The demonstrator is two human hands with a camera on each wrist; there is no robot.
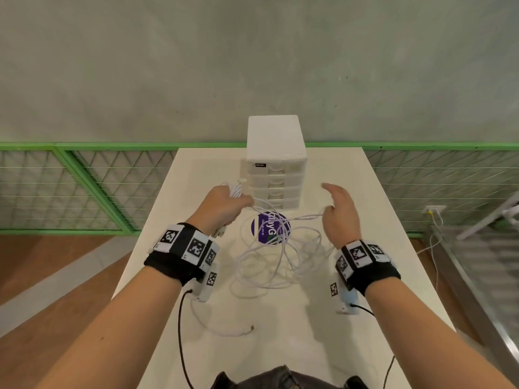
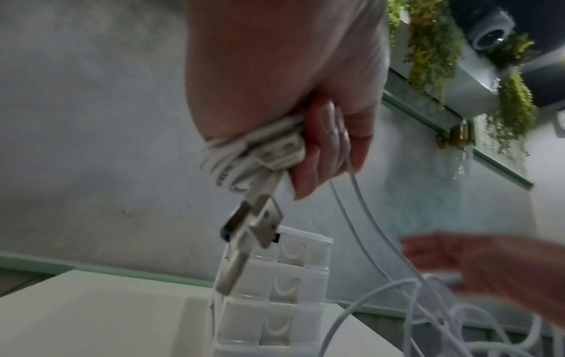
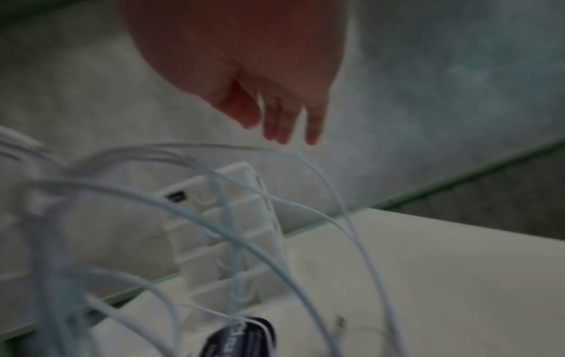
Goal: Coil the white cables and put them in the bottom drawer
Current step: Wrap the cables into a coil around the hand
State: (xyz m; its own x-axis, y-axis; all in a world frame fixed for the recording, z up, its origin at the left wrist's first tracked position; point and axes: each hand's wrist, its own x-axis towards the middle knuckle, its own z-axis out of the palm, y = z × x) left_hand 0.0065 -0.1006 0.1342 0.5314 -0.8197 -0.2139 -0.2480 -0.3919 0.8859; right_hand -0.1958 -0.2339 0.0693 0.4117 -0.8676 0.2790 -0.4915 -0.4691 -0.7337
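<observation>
My left hand (image 1: 229, 203) is raised in front of the white drawer unit (image 1: 276, 164) and grips a small coil of white cable (image 2: 221, 164). USB plugs (image 2: 253, 229) hang below the fist. From the coil, white cable runs down into a loose tangle (image 1: 275, 259) on the table. My right hand (image 1: 334, 203) hovers over the tangle to the right, fingers (image 3: 284, 120) straight and holding nothing; one strand passes close to its thumb. All drawers look closed, including the bottom drawer (image 1: 278, 203).
A round purple sticker (image 1: 271, 228) lies on the white table (image 1: 379, 276) under the cables. Another white cable end (image 1: 224, 331) lies near the front left. A green mesh fence (image 1: 84, 186) and a grey wall stand behind the table.
</observation>
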